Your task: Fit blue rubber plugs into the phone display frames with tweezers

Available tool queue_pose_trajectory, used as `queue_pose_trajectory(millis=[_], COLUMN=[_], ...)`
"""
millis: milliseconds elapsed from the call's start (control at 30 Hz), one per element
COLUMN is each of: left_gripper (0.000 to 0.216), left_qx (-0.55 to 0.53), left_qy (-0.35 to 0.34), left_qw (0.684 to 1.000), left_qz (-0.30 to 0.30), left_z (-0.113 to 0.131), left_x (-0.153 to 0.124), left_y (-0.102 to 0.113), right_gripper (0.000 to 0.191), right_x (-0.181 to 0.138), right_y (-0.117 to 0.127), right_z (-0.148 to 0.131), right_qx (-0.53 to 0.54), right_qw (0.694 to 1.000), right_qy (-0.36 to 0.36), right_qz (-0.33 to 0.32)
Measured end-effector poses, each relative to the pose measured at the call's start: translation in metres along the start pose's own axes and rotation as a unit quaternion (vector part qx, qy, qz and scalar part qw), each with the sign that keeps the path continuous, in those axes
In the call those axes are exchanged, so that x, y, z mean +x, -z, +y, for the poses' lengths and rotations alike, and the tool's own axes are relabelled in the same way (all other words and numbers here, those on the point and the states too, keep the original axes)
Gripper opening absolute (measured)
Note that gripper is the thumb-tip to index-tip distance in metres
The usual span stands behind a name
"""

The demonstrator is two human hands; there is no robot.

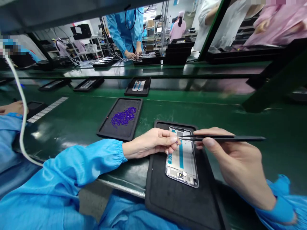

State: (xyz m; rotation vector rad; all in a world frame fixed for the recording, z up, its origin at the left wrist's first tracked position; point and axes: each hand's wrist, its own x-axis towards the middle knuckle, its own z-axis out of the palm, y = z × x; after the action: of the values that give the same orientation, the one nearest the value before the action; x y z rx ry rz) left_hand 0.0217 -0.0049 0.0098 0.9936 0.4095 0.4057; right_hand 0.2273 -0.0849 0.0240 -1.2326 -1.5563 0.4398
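A silver phone frame (181, 157) lies in a black tray (168, 198) at the near edge of the green belt. My left hand (151, 142) rests at the frame's upper left edge, fingers curled together and pinched at the tips of black tweezers (223, 138). My right hand (230, 159) grips those tweezers, which point left across the top of the frame. What sits between the tweezer tips is too small to see.
A second black tray (112, 127) beside it holds a heap of small purple parts (123, 116). Farther along the belt another tray holds a phone frame (138, 85). A white cable (22, 121) hangs at left. Other people in blue and pink coats work behind the shelf.
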Motion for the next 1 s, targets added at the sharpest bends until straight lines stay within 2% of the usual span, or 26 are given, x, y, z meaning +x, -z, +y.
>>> queue_pose_trajectory(millis=[367,733,1000], left_gripper=[0.035,0.029,0.035], left_qx=[-0.020,-0.025,-0.014], left_qy=[-0.016,-0.029,-0.035], left_qw=[0.999,0.999,0.999], left_qz=[0.020,0.010,0.017], left_z=[-0.0066,-0.0090,-0.0104], left_x=[0.0024,0.0025,0.0042], left_y=[0.0031,0.0032,0.0018], right_gripper=[0.019,0.012,0.013], right_x=[0.0021,-0.0005,-0.0033], right_y=[-0.0017,-0.0040,-0.0035], right_z=[0.0031,-0.0017,0.0006], right_qx=[-0.009,-0.036,-0.024], right_qw=[0.999,0.996,0.996], right_qy=[0.007,0.075,0.079], right_qz=[-0.036,-0.035,-0.040])
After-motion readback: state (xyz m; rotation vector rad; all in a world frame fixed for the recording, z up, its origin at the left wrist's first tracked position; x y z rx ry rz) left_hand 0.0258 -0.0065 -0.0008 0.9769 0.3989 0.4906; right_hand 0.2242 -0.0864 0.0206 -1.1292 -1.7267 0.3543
